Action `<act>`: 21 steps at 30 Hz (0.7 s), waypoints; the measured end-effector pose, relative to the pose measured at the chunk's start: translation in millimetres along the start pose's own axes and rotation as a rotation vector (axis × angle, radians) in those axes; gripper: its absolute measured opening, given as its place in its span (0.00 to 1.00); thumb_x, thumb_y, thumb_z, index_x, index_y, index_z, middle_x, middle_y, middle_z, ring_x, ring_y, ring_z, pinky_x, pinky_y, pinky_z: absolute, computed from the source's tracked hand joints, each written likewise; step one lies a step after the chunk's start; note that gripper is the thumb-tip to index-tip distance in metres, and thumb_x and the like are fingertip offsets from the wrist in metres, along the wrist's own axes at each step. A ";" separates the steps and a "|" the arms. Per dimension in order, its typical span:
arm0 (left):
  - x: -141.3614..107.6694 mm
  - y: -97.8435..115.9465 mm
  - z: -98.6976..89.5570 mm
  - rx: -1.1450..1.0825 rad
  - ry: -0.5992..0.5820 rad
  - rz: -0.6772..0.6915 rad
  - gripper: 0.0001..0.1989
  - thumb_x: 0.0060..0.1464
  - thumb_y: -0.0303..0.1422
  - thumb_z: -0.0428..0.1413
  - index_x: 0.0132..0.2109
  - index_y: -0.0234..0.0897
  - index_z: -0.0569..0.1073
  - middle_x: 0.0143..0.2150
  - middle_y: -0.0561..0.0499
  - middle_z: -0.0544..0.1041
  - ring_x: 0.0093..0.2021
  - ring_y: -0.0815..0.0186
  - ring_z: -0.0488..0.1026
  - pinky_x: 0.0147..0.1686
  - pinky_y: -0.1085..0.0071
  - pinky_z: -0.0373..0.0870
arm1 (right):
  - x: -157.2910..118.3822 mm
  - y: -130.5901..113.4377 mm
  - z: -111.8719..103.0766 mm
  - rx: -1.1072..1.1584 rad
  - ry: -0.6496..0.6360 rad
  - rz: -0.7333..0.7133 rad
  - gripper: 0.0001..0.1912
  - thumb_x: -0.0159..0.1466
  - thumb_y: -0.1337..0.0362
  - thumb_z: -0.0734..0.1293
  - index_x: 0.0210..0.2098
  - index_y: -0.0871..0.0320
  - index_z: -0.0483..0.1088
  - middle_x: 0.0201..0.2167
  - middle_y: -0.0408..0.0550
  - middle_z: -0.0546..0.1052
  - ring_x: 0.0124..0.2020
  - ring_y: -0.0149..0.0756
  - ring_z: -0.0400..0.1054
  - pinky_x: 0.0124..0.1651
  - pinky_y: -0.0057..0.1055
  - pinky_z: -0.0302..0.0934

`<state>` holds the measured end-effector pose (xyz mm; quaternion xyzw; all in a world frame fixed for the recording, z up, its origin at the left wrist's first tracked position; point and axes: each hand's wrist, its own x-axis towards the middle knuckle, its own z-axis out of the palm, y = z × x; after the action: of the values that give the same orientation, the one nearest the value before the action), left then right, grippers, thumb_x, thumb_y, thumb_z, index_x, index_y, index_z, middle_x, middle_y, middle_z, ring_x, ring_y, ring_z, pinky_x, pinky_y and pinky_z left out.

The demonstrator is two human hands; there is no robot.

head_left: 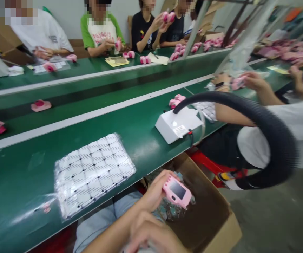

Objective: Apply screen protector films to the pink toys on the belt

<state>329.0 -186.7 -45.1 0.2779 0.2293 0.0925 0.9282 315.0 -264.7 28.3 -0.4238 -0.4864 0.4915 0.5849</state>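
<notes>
My left hand [158, 188] is closed on a pink toy camera [177, 191], holding it above the open cardboard box. The camera's dark screen and small buttons face up. My right hand [150, 230] is close to my left forearm at the bottom edge, smeared by motion, so its fingers cannot be read clearly. On the green bench to the left lies a sheet of white rectangular pieces [93, 172] in clear plastic. Small clear and bluish pieces [171, 211] lie in the cardboard box [206, 214] below the camera.
A white box-shaped device [179, 123] with a thick black hose [280, 133] stands on the bench [140, 151]. Pink camera parts [41, 105] lie on the sunken middle strip. Co-workers sit across and to my right, several handling pink cameras. A red stool [206, 160] is beside the box.
</notes>
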 end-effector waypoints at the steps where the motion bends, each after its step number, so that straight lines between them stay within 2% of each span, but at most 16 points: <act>1: -21.6 19.8 -10.1 -0.001 0.058 0.069 0.13 0.55 0.42 0.58 0.38 0.35 0.73 0.38 0.49 0.76 0.40 0.61 0.74 0.41 0.68 0.68 | -3.2 -7.5 -7.4 -0.166 0.052 -0.054 0.15 0.68 0.48 0.61 0.45 0.49 0.73 0.32 0.42 0.68 0.35 0.28 0.67 0.39 0.25 0.64; 3: -64.5 54.2 -24.2 0.000 0.165 0.178 0.12 0.59 0.41 0.55 0.41 0.36 0.73 0.42 0.48 0.76 0.45 0.59 0.74 0.45 0.67 0.68 | -5.2 -18.4 -20.5 -0.448 0.158 -0.158 0.12 0.68 0.53 0.62 0.48 0.47 0.70 0.35 0.44 0.68 0.38 0.32 0.67 0.40 0.27 0.65; 5: -102.5 78.2 -31.3 0.020 0.237 0.305 0.12 0.61 0.41 0.53 0.41 0.37 0.73 0.42 0.48 0.76 0.46 0.59 0.74 0.46 0.67 0.68 | 1.7 -24.4 -27.3 -0.611 0.239 -0.194 0.17 0.64 0.53 0.68 0.50 0.51 0.68 0.39 0.48 0.66 0.44 0.40 0.64 0.46 0.34 0.63; 7: -132.3 92.1 -34.4 0.038 0.289 0.425 0.11 0.62 0.40 0.52 0.41 0.37 0.73 0.42 0.49 0.76 0.46 0.60 0.74 0.47 0.68 0.68 | 17.3 -27.5 -25.2 -0.804 0.238 -0.230 0.21 0.60 0.55 0.71 0.49 0.56 0.67 0.40 0.51 0.64 0.46 0.45 0.61 0.48 0.40 0.60; 9: -154.3 98.4 -36.4 0.042 0.322 0.522 0.11 0.64 0.39 0.50 0.42 0.38 0.73 0.42 0.50 0.75 0.48 0.60 0.74 0.48 0.67 0.68 | 37.3 -29.7 -15.1 -1.046 0.177 -0.337 0.18 0.60 0.58 0.69 0.46 0.58 0.66 0.38 0.51 0.63 0.44 0.46 0.61 0.45 0.41 0.60; 11: -170.6 100.5 -38.3 0.058 0.333 0.603 0.10 0.65 0.37 0.49 0.43 0.39 0.73 0.43 0.49 0.74 0.50 0.60 0.73 0.50 0.66 0.67 | 56.3 -31.3 -1.1 -1.162 0.090 -0.420 0.16 0.60 0.61 0.68 0.45 0.61 0.66 0.38 0.51 0.63 0.42 0.45 0.62 0.43 0.41 0.60; 14: -188.2 100.7 -41.1 0.097 0.328 0.694 0.11 0.66 0.36 0.47 0.44 0.40 0.73 0.45 0.49 0.73 0.51 0.59 0.72 0.52 0.65 0.66 | 75.2 -32.8 18.2 -1.165 -0.005 -0.440 0.16 0.60 0.62 0.68 0.44 0.63 0.66 0.37 0.51 0.62 0.43 0.45 0.61 0.43 0.41 0.60; 17: -199.8 100.5 -43.4 0.139 0.355 0.744 0.12 0.66 0.36 0.46 0.45 0.40 0.73 0.45 0.49 0.72 0.52 0.58 0.71 0.54 0.61 0.65 | 82.0 -34.6 29.6 -1.169 -0.076 -0.444 0.15 0.61 0.62 0.68 0.46 0.63 0.66 0.37 0.51 0.63 0.45 0.45 0.61 0.45 0.40 0.60; 21: -207.5 100.9 -45.8 0.164 0.372 0.778 0.12 0.66 0.35 0.46 0.45 0.40 0.73 0.46 0.48 0.72 0.52 0.56 0.71 0.55 0.59 0.65 | 83.9 -37.1 35.7 -1.193 -0.108 -0.464 0.14 0.62 0.63 0.67 0.46 0.64 0.67 0.37 0.50 0.64 0.44 0.44 0.61 0.46 0.40 0.60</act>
<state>120.6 -143.5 55.0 0.3948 0.2776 0.4651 0.7421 289.6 -187.0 83.3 -0.5347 -0.7841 0.0176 0.3145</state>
